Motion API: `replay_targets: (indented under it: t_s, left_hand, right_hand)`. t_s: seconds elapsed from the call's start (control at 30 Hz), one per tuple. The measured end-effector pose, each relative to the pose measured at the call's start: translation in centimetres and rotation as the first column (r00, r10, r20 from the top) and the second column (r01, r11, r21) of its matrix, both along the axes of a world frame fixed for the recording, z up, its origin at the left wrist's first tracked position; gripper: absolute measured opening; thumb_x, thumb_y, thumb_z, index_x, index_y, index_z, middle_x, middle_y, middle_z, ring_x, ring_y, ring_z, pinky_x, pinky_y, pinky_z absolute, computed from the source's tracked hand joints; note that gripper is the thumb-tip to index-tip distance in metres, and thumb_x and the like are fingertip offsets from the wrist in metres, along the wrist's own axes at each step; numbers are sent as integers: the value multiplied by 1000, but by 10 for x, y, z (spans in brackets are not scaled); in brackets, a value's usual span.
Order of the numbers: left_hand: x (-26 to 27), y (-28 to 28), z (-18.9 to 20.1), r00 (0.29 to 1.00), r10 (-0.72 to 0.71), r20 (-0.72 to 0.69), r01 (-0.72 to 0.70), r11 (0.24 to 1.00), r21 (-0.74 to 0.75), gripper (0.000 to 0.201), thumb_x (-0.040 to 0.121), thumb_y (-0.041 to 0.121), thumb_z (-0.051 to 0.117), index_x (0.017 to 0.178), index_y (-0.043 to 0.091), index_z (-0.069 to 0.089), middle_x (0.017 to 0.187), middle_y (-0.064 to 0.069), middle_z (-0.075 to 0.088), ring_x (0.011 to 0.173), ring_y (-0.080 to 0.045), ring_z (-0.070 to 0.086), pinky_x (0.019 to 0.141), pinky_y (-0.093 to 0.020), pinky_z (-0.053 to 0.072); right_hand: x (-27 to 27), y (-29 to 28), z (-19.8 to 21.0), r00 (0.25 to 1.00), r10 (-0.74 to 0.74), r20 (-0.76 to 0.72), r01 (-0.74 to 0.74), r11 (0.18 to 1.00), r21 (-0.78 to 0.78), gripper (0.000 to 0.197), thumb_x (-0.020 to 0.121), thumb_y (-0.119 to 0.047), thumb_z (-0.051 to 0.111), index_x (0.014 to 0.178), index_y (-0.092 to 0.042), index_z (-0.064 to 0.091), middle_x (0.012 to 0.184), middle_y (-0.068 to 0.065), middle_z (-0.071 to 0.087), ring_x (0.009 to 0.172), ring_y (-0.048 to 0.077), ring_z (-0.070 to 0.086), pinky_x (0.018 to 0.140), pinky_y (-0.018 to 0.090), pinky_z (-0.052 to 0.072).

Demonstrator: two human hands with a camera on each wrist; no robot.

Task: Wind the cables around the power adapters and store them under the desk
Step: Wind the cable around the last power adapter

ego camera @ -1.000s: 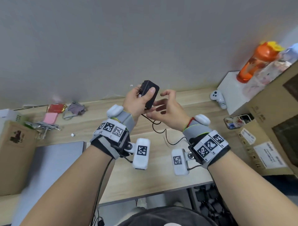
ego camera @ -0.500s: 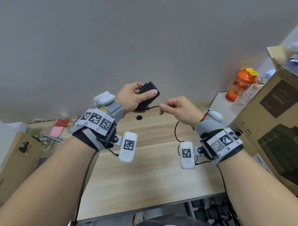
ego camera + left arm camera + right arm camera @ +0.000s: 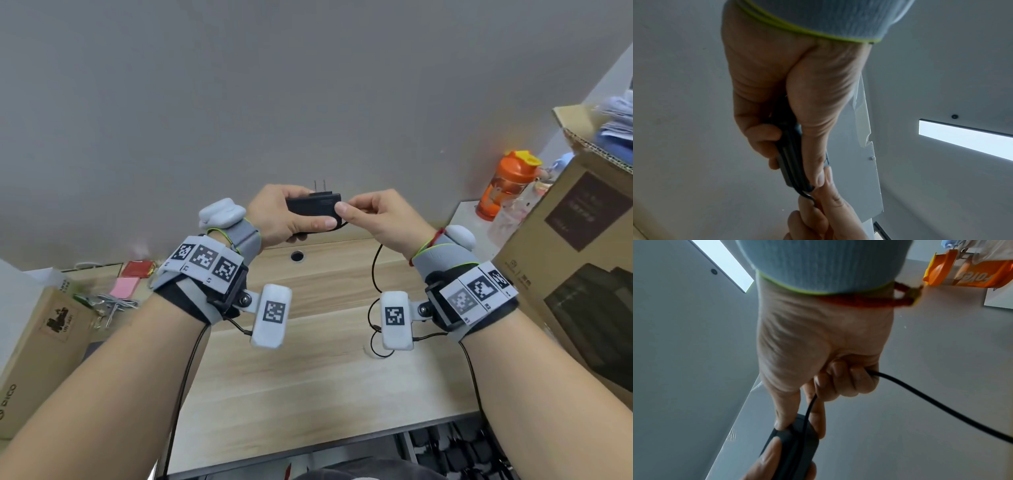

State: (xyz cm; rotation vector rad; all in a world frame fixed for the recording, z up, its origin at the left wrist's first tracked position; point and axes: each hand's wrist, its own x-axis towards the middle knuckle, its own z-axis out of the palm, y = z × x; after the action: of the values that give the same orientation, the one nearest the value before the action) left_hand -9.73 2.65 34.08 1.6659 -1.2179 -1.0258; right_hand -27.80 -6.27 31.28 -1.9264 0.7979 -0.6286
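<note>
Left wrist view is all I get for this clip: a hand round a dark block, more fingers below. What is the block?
Observer: A black power adapter; the head view shows two plug prongs sticking up from it. The left hand grips it.
Operator: Whose are the fingers below?
Observer: The person's right hand, which pinches the thin black cable at the adapter's end.
Operator: Is the cable all wound up?
Observer: No. In the head view a long slack length hangs from the right hand in loose curls above the wooden desk.
Operator: Anything else nearby?
Observer: An orange bottle stands to the right, beside a cardboard box.
</note>
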Motion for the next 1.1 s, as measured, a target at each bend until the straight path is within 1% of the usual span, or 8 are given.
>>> replay_targets:
  t_s: [0.13, 0.3, 0.37, 0.53, 0.63, 0.8, 0.97, 1.1]
  left_hand:
    - [0, 1, 4, 989, 38, -143, -46, 997, -54, 33, 72, 19, 85, 101, 17, 70, 88, -3, 70, 67, -15, 67, 61, -24, 55]
    - [-4, 2, 10, 939, 74, -337, -112, 989, -97, 33, 78, 16, 80, 109, 12, 69, 97, -8, 72, 73, -22, 73, 63, -24, 58]
    - [-3, 2, 12, 934, 100, -343, -141, 985, -97, 32, 76, 15, 82, 105, 11, 69, 95, -10, 72, 72, -24, 72, 61, -23, 57]
    - [-4, 3, 17, 963, 76, -258, -92, 994, -52, 34, 73, 20, 85, 100, 9, 68, 83, -10, 71, 60, -20, 67, 49, -19, 50]
    - [-4, 2, 17, 980, 101, -170, -113, 991, -64, 33, 70, 18, 87, 95, 11, 67, 77, -6, 70, 54, -18, 63, 47, -19, 48]
    - [-2, -1, 12, 985, 157, -66, -162, 985, -67, 46, 65, 15, 90, 104, 2, 69, 83, -9, 70, 51, -14, 63, 47, -20, 50]
    - [-11, -1, 9, 995, 83, 59, -81, 996, -27, 34, 65, 12, 90, 93, 11, 70, 78, -7, 70, 50, -11, 62, 46, -20, 49]
    - [-18, 3, 8, 993, -20, 120, 20, 1000, 0, 33, 65, 11, 90, 91, 12, 70, 69, -5, 68, 55, -23, 57, 49, -28, 50]
  right_hand:
    - [4, 1, 2, 996, -19, 93, 15, 999, 41, 31, 91, -38, 67, 92, -8, 75, 76, 5, 67, 70, 6, 53, 71, 25, 41]
    - [9, 3, 4, 983, -32, 182, 27, 999, 30, 44, 84, -53, 66, 92, -11, 75, 91, 22, 71, 78, 14, 54, 75, 33, 41]
    - [7, 3, 3, 983, -17, 182, 13, 1000, 23, 34, 87, -47, 66, 90, -15, 76, 88, 19, 72, 79, 12, 55, 77, 32, 42]
    - [-4, 4, 1, 995, -13, 100, 16, 999, -29, 23, 93, -29, 67, 79, -13, 75, 67, 6, 68, 65, 3, 50, 68, 22, 38]
    - [-10, 4, 3, 999, -35, 38, 35, 999, -17, 24, 91, -27, 69, 77, -8, 72, 41, -16, 47, 47, 2, 38, 53, 12, 29]
    - [-16, 1, 12, 997, -27, 66, 27, 1000, 4, 14, 84, -24, 75, 76, -13, 72, 53, -15, 62, 55, -1, 49, 64, 11, 42]
    - [-12, -2, 25, 995, -38, 88, 43, 997, -56, 17, 78, -25, 81, 71, -14, 70, 57, 3, 54, 57, 11, 39, 57, 20, 34]
    - [-10, -8, 32, 992, -49, 116, 60, 994, -90, 19, 77, -22, 82, 72, -9, 70, 52, 0, 50, 49, 2, 37, 55, 12, 36]
